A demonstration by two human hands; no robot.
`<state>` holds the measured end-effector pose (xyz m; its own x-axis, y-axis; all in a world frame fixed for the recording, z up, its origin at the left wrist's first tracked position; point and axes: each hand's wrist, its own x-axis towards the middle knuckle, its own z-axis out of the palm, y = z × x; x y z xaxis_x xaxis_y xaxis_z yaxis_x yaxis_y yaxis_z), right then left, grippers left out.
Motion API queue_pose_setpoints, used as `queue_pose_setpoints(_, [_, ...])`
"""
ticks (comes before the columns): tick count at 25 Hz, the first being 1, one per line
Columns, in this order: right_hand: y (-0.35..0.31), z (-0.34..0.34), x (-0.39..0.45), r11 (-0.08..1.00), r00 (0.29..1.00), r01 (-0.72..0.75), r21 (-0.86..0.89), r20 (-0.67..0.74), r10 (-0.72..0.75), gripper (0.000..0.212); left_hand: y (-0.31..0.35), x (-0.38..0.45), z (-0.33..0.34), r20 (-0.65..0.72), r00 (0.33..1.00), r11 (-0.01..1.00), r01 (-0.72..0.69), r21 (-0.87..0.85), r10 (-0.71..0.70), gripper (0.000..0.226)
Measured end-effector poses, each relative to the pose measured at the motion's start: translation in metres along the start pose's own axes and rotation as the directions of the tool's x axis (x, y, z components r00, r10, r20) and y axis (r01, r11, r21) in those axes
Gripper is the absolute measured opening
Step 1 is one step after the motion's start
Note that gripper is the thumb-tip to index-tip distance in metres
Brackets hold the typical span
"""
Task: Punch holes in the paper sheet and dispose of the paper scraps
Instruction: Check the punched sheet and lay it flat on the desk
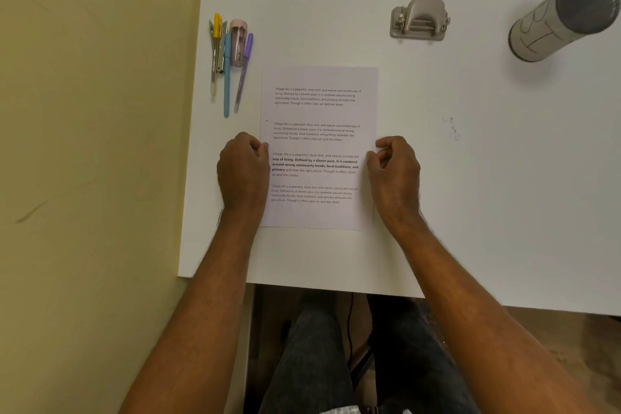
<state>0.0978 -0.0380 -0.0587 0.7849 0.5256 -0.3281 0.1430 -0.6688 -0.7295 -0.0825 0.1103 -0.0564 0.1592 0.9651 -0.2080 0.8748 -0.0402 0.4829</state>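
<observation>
The paper sheet (317, 148) is laid flat near the table's (470, 212) front edge, toward its left front corner, and is pinched at mid-height by both loosely curled hands, the left hand (243, 168) closed on its left edge and the right hand (395, 166) closed on its right edge, with both forearms reaching in over the front edge. The hole punch (420, 19) is set well beyond the sheet toward the table's far edge, untouched, with bare table between them. A bunch of pens (230, 57) is lined along the left edge, a grey cylinder (564, 15) is seen at the far right, and open surface is left to the right of the sheet.
</observation>
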Motion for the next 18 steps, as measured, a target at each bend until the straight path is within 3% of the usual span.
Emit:
queue_pose_setpoints(10, [-0.001,-0.002,0.003,0.999,1.000,0.022,-0.030,0.020,-0.022,0.015,0.000,0.000,0.000,0.015,1.000,1.000,0.008,0.001,-0.008,0.020])
queue_pose_setpoints(13, [0.001,-0.009,0.005,0.994,1.000,-0.010,0.107,0.024,0.008,0.012,0.004,-0.007,0.000,-0.020,1.000,1.000,-0.011,-0.029,0.011,0.019])
queue_pose_setpoints(15, [0.006,-0.022,0.004,0.987,1.000,0.018,0.160,-0.027,-0.014,0.012,0.014,-0.016,0.005,-0.067,0.992,0.994,-0.107,-0.019,0.106,0.017])
queue_pose_setpoints(18, [0.027,-0.049,0.008,0.990,0.986,0.114,0.078,-0.133,-0.103,0.018,0.047,-0.036,0.027,-0.051,0.937,0.939,-0.344,0.027,0.345,0.021])
